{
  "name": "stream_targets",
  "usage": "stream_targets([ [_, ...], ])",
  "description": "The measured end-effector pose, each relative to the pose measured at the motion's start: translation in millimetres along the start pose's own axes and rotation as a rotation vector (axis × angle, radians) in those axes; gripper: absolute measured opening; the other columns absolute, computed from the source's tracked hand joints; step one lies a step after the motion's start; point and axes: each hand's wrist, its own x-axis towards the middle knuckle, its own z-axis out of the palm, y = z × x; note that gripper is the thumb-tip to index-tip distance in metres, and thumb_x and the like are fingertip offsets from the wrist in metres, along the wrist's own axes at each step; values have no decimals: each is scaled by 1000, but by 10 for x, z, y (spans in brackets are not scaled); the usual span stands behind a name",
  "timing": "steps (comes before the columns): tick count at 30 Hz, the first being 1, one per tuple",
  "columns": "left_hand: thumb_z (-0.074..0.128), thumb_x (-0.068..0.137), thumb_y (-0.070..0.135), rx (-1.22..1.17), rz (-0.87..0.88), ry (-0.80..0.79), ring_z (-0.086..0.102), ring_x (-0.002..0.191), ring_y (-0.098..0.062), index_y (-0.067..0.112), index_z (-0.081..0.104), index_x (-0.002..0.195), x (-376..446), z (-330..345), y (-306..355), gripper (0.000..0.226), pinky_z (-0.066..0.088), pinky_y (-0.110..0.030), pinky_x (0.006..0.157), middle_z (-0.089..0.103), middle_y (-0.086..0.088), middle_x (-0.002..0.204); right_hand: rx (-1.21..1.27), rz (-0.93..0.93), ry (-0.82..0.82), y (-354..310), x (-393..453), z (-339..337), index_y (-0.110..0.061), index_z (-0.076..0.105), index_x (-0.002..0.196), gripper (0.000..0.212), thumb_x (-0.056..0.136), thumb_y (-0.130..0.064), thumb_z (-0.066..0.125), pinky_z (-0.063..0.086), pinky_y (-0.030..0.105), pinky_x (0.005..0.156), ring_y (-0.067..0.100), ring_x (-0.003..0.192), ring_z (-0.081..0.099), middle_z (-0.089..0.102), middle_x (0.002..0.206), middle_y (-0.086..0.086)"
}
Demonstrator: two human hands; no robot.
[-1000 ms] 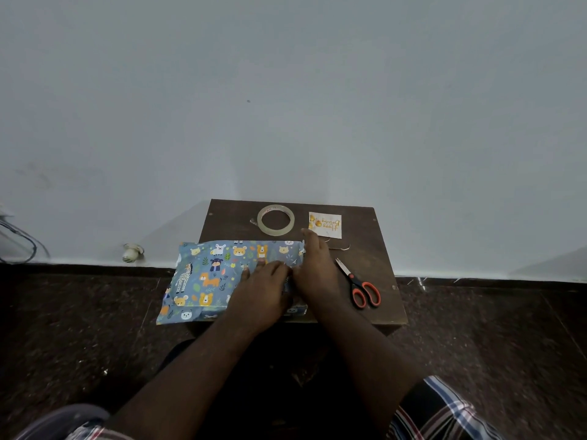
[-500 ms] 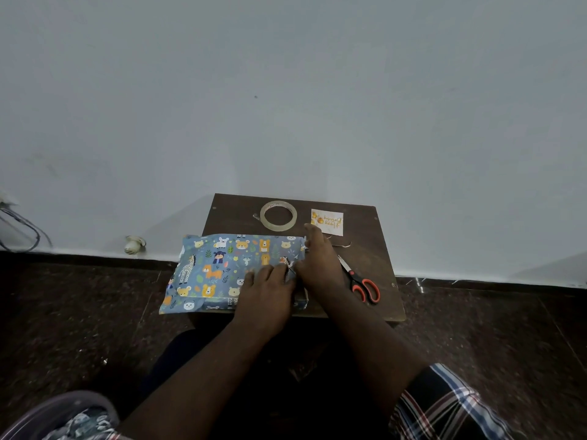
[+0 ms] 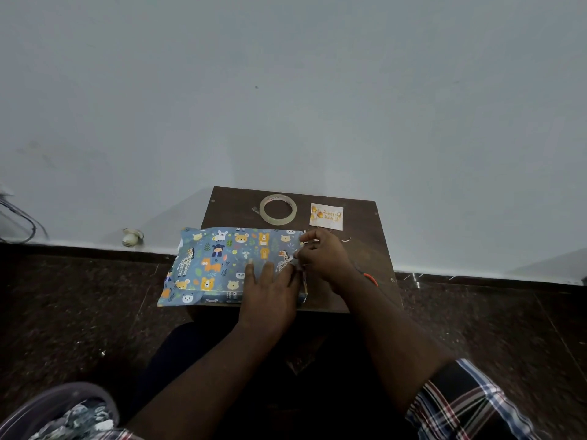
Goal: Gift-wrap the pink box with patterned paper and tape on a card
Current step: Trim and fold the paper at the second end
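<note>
Wrapped box (image 3: 222, 265) flat, long axis L-R.

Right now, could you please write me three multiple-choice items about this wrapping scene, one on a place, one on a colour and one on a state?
1. Where does the tape roll lie?
A. On the floor
B. On the table, beyond the parcel, left of the card
C. On top of the parcel

2. What is the main colour of the wrapping paper on the parcel?
A. Blue
B. Red
C. Plain white

3. What is the left hand doing?
A. Lifting the tape roll
B. Holding the card
C. Resting flat on the parcel with straight fingers

Answers:
1. B, since the roll sits at the far side of the table, beside the card.
2. A, since the paper is blue with small animals printed on it.
3. C, since its fingers lie spread on the paper, while the right hand works at the parcel's right end.
</note>
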Motion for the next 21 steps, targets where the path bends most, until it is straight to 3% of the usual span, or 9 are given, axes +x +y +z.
stream_targets([
  [3,39,105,36,-7,-6,20,22,148,-38,25,17,160,-26,-29,26,60,6,-65,120,27,1,163,-60,-2,-42,-36,22,26,-19,62,101,30,78,-6,77,62,49,77,24,74,72,74,84,9],
  [13,34,106,34,-25,24,-30,21,146,-38,25,10,161,-33,-33,-5,61,8,-65,120,19,2,165,-256,56,-81,-143,96,51,-22,62,97,34,73,-9,81,62,45,77,22,86,71,69,98,8],
  [16,35,105,34,-37,27,-46,20,147,-38,26,9,161,-28,-34,-16,62,8,-66,120,16,3,166,-305,64,-91,-196,108,44,-11,64,92,19,78,-4,76,63,39,74,22,78,71,71,92,10],
  [18,34,105,36,-37,30,-56,20,147,-38,26,8,161,-33,-22,-25,63,9,-66,119,15,3,166,-341,63,-94,-237,124,60,1,70,85,7,81,-4,71,63,45,78,28,77,73,74,84,16],
  [21,34,105,36,-39,33,-48,21,146,-37,25,10,161,-33,-25,-27,62,10,-66,119,18,1,166,-465,66,-89,-287,164,113,2,74,84,18,81,-16,74,62,43,79,26,81,74,75,83,15],
])
